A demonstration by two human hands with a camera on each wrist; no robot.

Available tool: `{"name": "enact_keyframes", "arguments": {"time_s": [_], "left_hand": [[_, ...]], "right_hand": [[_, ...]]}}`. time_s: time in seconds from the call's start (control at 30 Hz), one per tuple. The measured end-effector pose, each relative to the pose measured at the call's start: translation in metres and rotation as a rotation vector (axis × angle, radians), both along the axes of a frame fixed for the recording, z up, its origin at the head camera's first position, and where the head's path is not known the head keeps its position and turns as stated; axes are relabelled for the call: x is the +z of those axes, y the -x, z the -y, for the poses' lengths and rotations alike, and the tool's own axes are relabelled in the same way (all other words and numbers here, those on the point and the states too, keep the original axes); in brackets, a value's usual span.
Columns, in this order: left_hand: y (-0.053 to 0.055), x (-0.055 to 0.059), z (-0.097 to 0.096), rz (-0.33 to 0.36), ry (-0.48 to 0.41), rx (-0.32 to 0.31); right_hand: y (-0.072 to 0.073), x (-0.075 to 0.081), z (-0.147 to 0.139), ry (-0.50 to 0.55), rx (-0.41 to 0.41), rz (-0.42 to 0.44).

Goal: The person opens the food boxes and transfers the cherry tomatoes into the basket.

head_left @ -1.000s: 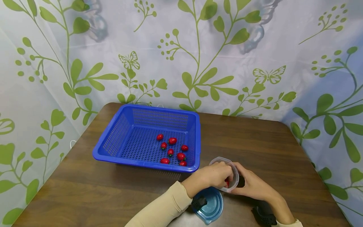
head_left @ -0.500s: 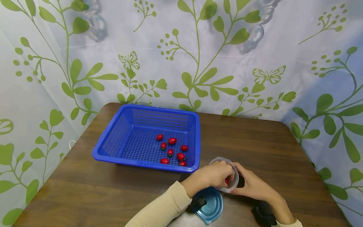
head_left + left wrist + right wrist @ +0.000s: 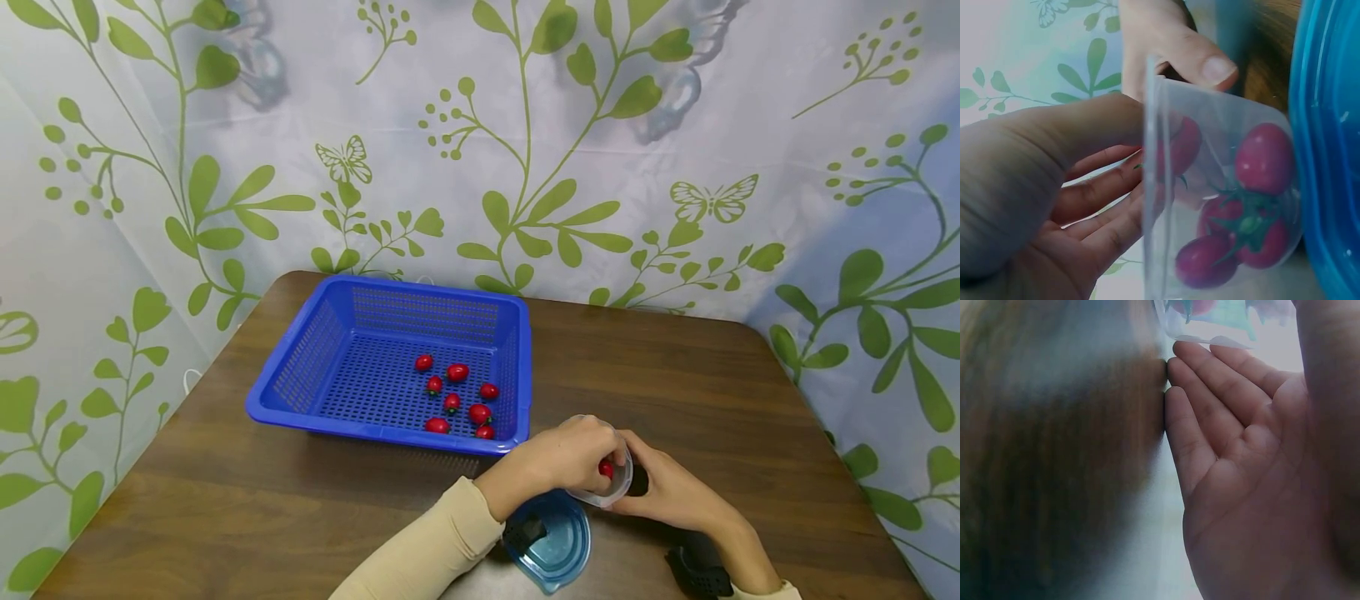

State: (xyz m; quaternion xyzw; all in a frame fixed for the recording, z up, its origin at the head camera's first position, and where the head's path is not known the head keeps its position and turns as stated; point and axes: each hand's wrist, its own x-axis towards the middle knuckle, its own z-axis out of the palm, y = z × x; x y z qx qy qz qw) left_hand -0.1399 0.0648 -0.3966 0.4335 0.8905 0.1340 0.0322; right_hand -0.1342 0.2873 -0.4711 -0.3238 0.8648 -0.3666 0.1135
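Note:
In the head view my left hand (image 3: pixel 573 454) reaches down into a clear plastic container (image 3: pixel 600 500) and pinches a cherry tomato (image 3: pixel 606 469) near the rim. The left wrist view shows that cherry tomato (image 3: pixel 1184 147) at thumb and fingers, with several more cherry tomatoes (image 3: pixel 1264 159) lying at the container's bottom, green stems on. My right hand (image 3: pixel 671 487) grips the container from the right, its thumb (image 3: pixel 1217 70) against the wall. Seen from the right wrist, the fingers of my right hand (image 3: pixel 1235 450) extend up to the container's edge (image 3: pixel 1210 339).
A blue perforated basket (image 3: pixel 382 435) stands left on the brown table (image 3: pixel 645 367), with several cherry tomatoes (image 3: pixel 457 372) inside. Just in front of the container lies a round blue lid (image 3: pixel 562 546), partly under my left wrist. A leaf-patterned curtain (image 3: pixel 420 167) hangs behind the table.
My left hand has risen slightly inside the container, and the pinched tomato has come up with it. My right hand and the basket have stayed in place.

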Motion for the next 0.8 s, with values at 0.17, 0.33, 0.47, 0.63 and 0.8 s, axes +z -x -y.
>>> {"name": "enact_keyframes", "arguments": {"time_s": [0.17, 0.33, 0.47, 0.63, 0.8], "left_hand": [[0.0, 0.008, 0.005, 0.059, -0.041, 0.015], [0.002, 0.014, 0.011, 0.068, -0.093, 0.013], [0.004, 0.02, 0.017, 0.067, -0.117, 0.02], [0.005, 0.028, 0.025, 0.079, -0.154, 0.044], [0.008, 0.035, 0.035, 0.097, -0.187, 0.075]], "right_hand": [[-0.001, 0.001, -0.001, -0.015, -0.01, -0.002], [-0.001, 0.002, -0.001, -0.039, -0.03, -0.028], [0.0, 0.003, -0.001, -0.04, -0.026, -0.03], [0.0, 0.003, 0.001, -0.029, -0.03, -0.015], [0.0, 0.002, 0.002, -0.019, -0.035, -0.015]]}}
